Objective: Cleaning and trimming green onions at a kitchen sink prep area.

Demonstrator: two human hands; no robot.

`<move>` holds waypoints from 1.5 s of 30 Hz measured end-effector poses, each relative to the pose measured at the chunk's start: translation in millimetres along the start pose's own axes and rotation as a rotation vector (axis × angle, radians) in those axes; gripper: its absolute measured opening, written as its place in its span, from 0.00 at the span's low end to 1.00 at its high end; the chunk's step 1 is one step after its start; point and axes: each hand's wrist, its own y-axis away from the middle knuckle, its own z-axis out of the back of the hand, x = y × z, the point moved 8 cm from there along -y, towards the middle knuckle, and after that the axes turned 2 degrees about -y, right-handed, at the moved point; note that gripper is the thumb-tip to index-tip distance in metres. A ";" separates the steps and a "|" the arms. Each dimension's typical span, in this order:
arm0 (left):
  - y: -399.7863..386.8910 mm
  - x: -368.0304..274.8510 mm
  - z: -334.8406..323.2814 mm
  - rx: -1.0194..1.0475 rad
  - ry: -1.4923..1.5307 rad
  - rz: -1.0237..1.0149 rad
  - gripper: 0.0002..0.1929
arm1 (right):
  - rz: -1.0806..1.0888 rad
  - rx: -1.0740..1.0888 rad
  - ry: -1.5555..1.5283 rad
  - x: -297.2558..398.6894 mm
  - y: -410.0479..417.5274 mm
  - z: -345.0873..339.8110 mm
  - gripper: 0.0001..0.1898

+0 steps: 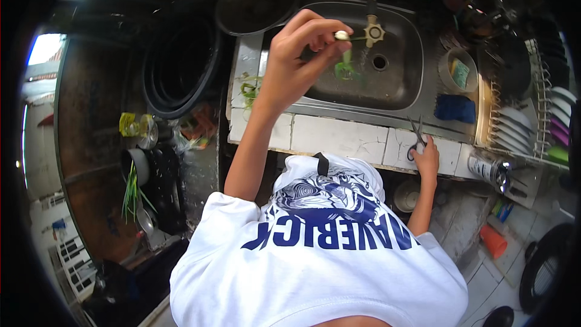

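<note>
My left hand is raised over the left part of the stainless steel sink. Its thumb and fingers pinch a small white-ended piece of green vegetable, whose kind I cannot tell. Green matter shows below the fingertips, over the basin. A tap stands at the basin's back, and what looks like a thin stream of water falls beneath it. On the white tiled edge, my right hand is at the dark handles of a pair of scissors, whose blades point to the sink, slightly apart. Whether the fingers grip the handles is unclear.
Green trimmings lie on the tiles left of the sink. At its right are a bowl with a sponge, a blue cloth and a dish rack with plates. A glass jar lies by the right edge. Further left sits a black basin.
</note>
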 end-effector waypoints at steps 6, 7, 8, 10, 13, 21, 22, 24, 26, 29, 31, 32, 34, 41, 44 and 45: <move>37.2 32.8 -23.2 -0.188 0.450 0.287 0.11 | 0.040 -0.111 0.041 0.1 19.0 4.4 0.32; 41.0 34.8 -28.7 -0.191 0.453 0.287 0.11 | -0.003 -0.132 0.026 0.7 20.0 9.2 0.28; 46.5 40.9 -33.9 -0.204 0.451 0.342 0.10 | -0.002 -0.133 0.030 0.4 17.5 8.4 0.28; 54.7 51.1 -40.5 -0.213 0.441 0.389 0.09 | 0.044 -0.190 0.080 8.7 15.4 11.9 0.16; 64.1 57.6 -44.9 -0.229 0.470 0.445 0.09 | -0.087 -0.115 0.146 18.8 14.5 12.7 0.07; 101.9 68.3 5.1 -0.364 0.392 0.502 0.08 | 0.369 -0.302 -0.106 110.5 -27.5 41.3 0.08; 111.9 71.3 15.7 -0.378 0.383 0.518 0.08 | 0.462 -0.290 -0.126 132.9 -38.2 37.1 0.08; 129.2 74.4 35.6 -0.432 0.340 0.549 0.08 | 0.585 -0.266 -0.141 166.0 -69.3 24.4 0.08; 145.5 78.4 47.7 -0.492 0.332 0.565 0.07 | 0.618 -0.051 -0.030 182.3 -110.5 -23.2 0.09; 166.5 76.0 58.6 -0.567 0.329 0.573 0.07 | 0.558 0.537 0.233 142.3 -185.4 -135.4 0.11; 193.0 73.9 65.4 -0.641 0.299 0.624 0.07 | 0.607 0.505 0.307 151.0 -204.2 -154.0 0.11; 205.7 73.2 65.3 -0.677 0.308 0.650 0.08 | 0.619 0.453 0.359 156.0 -214.1 -157.7 0.12; 234.4 68.9 63.7 -0.757 0.283 0.716 0.09 | 0.679 0.309 0.272 184.6 -225.5 -147.0 0.13; 269.5 73.2 45.6 -0.861 0.311 0.798 0.09 | 0.606 0.216 0.085 235.2 -221.2 -103.2 0.17; 251.9 79.1 38.7 -0.803 0.353 0.777 0.09 | 0.670 0.277 -0.033 230.7 -208.3 -99.0 0.17; 245.1 80.0 35.8 -0.771 0.369 0.764 0.09 | 0.665 0.269 -0.039 231.1 -200.0 -95.5 0.17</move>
